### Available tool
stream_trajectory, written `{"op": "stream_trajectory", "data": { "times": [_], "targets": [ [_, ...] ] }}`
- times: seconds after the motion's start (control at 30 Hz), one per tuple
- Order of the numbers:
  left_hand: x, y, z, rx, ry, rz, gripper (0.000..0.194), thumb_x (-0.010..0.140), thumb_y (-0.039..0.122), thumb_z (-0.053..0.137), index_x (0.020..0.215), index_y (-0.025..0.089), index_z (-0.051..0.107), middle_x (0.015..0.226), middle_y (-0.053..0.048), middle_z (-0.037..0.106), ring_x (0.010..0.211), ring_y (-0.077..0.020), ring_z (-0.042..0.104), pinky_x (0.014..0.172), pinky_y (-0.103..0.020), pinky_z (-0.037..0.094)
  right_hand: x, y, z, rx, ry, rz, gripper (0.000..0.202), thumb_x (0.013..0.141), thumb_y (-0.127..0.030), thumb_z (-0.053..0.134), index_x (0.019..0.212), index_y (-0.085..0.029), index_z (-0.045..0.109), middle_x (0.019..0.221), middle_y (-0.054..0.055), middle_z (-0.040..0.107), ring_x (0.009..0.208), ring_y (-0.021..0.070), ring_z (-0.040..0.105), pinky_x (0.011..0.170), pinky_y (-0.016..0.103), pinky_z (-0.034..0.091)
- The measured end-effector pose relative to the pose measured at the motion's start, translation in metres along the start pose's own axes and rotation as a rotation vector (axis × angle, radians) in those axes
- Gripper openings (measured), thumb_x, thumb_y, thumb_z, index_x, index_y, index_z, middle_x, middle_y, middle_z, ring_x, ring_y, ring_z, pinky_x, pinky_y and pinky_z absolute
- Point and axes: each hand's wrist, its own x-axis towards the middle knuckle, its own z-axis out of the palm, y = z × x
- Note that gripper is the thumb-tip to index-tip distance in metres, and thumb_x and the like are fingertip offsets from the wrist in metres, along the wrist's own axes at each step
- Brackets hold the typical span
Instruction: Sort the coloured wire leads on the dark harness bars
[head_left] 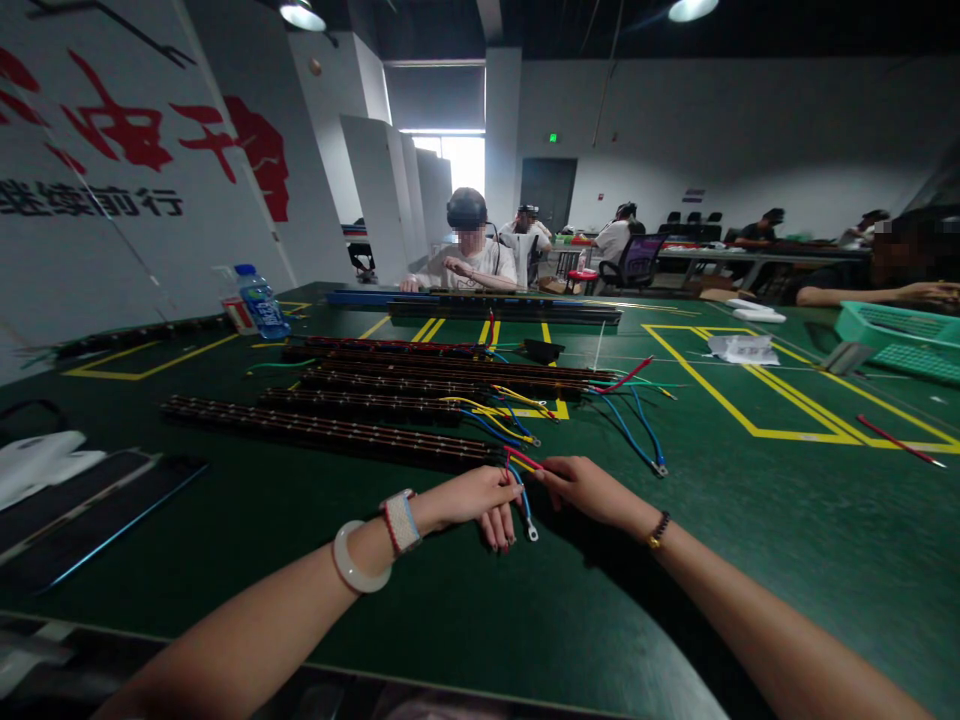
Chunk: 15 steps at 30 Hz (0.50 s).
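Note:
A long dark bar with copper-coloured strips (330,428) lies nearest me, and red, yellow and blue wires come out of its right end. My left hand (480,500) is at that end, thumb and fingers closed around the wires by the blue wire (525,497), whose ring terminal (532,533) hangs free. From the right, my right hand (581,485) pinches the red and yellow wires (523,460) near their tips. Behind the hands lie several similar bars (420,382), with yellow wires (517,396) and longer blue wires (630,425) at their right ends.
The green table (465,620) has yellow tape outlines. Far left stands a blue-capped bottle (261,303); a dark flat panel (97,525) lies near left. A green basket (900,340) and loose red wire (896,438) are at right. A person (472,260) sits across the table.

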Motion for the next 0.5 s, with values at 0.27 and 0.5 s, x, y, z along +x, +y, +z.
{"op": "stream_trajectory", "data": {
  "times": [0.27, 0.5],
  "targets": [
    [0.0006, -0.0019, -0.0012, 0.003, -0.01, 0.002, 0.048, 0.085, 0.058, 0.044, 0.097, 0.012, 0.042, 0.069, -0.01, 0.065, 0.057, -0.0178, 0.064, 0.051, -0.027, 0.05, -0.0004, 0.0003, 0.0005, -0.002, 0.015, 0.001, 0.046, 0.095, -0.048, 0.032, 0.089, -0.01, 0.058, 0.073, 0.002, 0.059, 0.056, 0.0024, 0.045, 0.053, 0.013, 0.028],
    [0.0012, -0.0026, -0.0011, -0.005, -0.004, 0.002, 0.046, 0.085, 0.056, 0.045, 0.096, 0.012, 0.042, 0.068, -0.01, 0.065, 0.057, -0.0174, 0.064, 0.051, -0.026, 0.05, 0.0006, 0.0017, 0.001, 0.013, 0.008, 0.0, 0.046, 0.095, -0.049, 0.032, 0.091, -0.01, 0.058, 0.074, 0.003, 0.059, 0.056, 0.0027, 0.045, 0.054, 0.013, 0.028]
  ]
}}
